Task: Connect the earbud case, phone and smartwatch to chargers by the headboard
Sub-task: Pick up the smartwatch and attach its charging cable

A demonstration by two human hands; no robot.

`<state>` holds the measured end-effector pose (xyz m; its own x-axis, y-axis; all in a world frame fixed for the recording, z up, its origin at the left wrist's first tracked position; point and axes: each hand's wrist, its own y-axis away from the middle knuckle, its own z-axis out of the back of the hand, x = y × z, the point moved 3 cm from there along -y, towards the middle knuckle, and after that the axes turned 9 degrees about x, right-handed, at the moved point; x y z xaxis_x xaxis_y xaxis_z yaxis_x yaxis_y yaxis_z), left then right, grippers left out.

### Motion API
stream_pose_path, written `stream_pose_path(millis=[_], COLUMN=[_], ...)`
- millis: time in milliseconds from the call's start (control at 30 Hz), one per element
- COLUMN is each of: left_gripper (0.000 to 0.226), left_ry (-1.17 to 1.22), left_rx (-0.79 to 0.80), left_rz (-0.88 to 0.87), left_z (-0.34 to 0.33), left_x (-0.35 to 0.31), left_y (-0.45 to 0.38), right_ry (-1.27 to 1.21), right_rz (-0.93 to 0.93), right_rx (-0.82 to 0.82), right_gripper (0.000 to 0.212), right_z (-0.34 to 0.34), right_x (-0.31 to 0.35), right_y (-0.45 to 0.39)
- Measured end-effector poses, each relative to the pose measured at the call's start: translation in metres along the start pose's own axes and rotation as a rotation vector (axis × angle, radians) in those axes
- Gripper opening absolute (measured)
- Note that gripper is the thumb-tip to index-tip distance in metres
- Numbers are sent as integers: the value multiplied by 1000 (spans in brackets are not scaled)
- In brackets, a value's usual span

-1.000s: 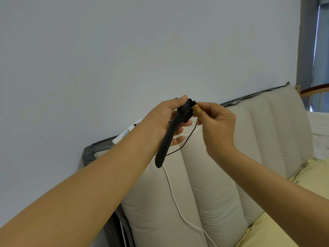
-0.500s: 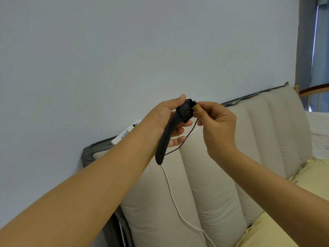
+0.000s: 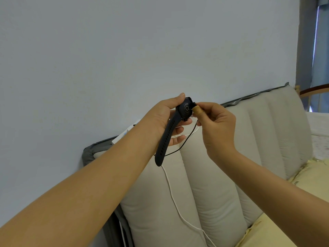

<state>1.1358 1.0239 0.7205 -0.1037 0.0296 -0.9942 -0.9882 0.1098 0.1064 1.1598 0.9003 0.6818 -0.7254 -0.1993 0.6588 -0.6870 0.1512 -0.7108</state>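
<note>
Above a padded headboard, two bare hands hold a smartwatch and its charger together.

Head view: the left hand (image 3: pixel 161 120) grips the black smartwatch (image 3: pixel 185 108), thumb on its upper edge and fingers curled behind it, the round back of the case facing the camera; its black strap (image 3: pixel 164 139) hangs down and to the left; the right hand (image 3: pixel 216 122) pinches a small black charger piece (image 3: pixel 194 104) against the watch's right edge; a thin black cable (image 3: pixel 188 139) drops from it; a white cable (image 3: pixel 170 189) trails down the cream headboard (image 3: pixel 222 175); a white power strip (image 3: pixel 124 135) peeks out behind the left forearm, against the pale wall (image 3: pixel 124 50); yellow bedding (image 3: pixel 284 202) lies at lower right.
</note>
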Motion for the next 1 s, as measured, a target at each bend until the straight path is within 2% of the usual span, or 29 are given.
stream_pose_path(millis=[333,667,1000], left_gripper=[46,43,47], left_ry=[-12,-16,-10], left_rx=[-28,-50,-53], left_rz=[3,6,-4], left_z=[2,5,4], left_x=[0,-1,-1], left_y=[1,3,3], right_ry=[-85,-156,-243], right_rz=[-99,-201,-242], right_rx=[-8,45,-28], right_gripper=[8,16,16], right_z=[0,-3,-3], right_x=[2,7,6], right_y=[-1,-3,-4])
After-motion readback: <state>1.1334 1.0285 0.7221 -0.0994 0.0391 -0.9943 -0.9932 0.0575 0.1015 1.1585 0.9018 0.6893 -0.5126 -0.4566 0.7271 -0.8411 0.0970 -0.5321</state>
